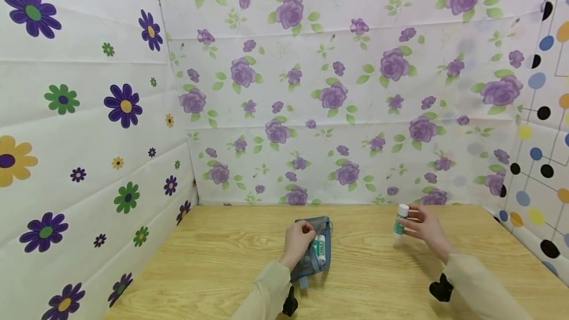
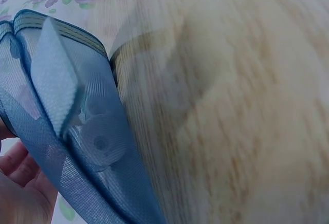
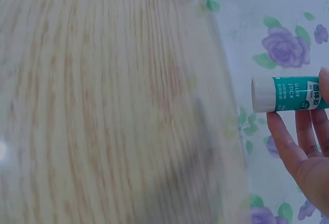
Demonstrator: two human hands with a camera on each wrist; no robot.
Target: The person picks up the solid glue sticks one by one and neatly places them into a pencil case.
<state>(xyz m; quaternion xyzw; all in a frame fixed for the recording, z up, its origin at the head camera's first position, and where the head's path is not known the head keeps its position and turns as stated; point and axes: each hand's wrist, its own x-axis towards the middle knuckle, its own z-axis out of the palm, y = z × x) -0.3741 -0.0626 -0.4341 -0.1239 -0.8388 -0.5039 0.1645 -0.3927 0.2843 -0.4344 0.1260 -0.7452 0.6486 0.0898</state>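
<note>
My right hand (image 1: pixel 427 227) holds a green and white glue stick (image 1: pixel 400 221) between thumb and fingers above the right part of the table. Its "GLUE STICK" label shows in the right wrist view, where fingertips (image 3: pixel 275 118) touch the side of the tube (image 3: pixel 290 94). On the table's middle lies a blue mesh zip pouch (image 1: pixel 327 248). At its upper left edge, my left hand (image 1: pixel 297 242) pinches the pouch's side. Green and white glue sticks (image 1: pixel 321 250) show inside the pouch. In the left wrist view the mesh pouch (image 2: pixel 103 111) hides part of the left fingers.
The wooden table (image 1: pixel 213 260) reaches back to a curtain (image 1: pixel 311 162) printed with purple roses. A flower-printed sheet (image 1: pixel 89 137) hangs on the left, and a dotted sheet (image 1: pixel 533 181) on the right. A small tab (image 1: pixel 304 282) sticks out from the pouch's near end.
</note>
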